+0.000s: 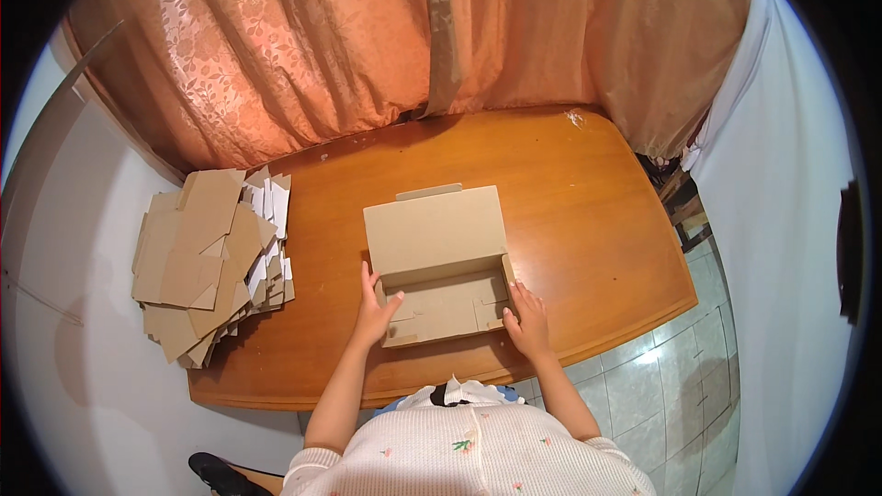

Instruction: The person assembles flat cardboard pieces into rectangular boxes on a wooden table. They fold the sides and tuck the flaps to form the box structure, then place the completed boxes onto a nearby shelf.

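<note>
Hands [450, 312] flanking open cardboard box [439, 262], one each side.

Bare table [570, 220] right of the open box [439, 262]; cardboard stack [211, 262] crowds left.

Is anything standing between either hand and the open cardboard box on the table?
Nothing visible. The left hand and right hand already touch the cardboard box at its two ends; the stack of flat cardboard blanks lies apart, to the left.

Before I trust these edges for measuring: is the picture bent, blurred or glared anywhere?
Head view: fisheye bends the brown wooden table rim and leaves black corners; focus is sharp on the open cardboard box and both hands; mild glare on the floor tiles.
</note>
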Available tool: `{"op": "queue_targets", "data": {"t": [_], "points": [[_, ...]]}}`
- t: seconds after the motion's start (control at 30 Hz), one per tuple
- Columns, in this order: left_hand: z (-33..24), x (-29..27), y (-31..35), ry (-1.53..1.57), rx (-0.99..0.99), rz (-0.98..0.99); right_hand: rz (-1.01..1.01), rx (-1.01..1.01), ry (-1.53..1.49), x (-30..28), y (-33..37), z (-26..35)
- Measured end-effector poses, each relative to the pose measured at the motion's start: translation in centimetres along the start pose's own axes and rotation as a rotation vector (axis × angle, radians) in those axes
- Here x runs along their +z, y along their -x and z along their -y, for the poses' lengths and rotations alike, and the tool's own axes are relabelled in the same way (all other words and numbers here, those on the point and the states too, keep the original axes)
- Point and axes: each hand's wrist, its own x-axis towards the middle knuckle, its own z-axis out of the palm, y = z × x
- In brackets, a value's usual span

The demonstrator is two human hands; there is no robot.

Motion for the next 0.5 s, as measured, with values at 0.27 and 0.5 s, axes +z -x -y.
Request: {"op": "queue_targets", "data": {"t": [0.27, 0.5], "points": [[-1.8, 0.2, -3.4, 0.187, -0.092, -0.141, -0.028, -0.042, -0.09, 0.5, -0.1, -0.6], [-0.2, -1.2, -6.3, 0.361, -0.092, -0.263, -0.032, -0.039, -0.138, 1.1, -0.3, -0.5]]}}
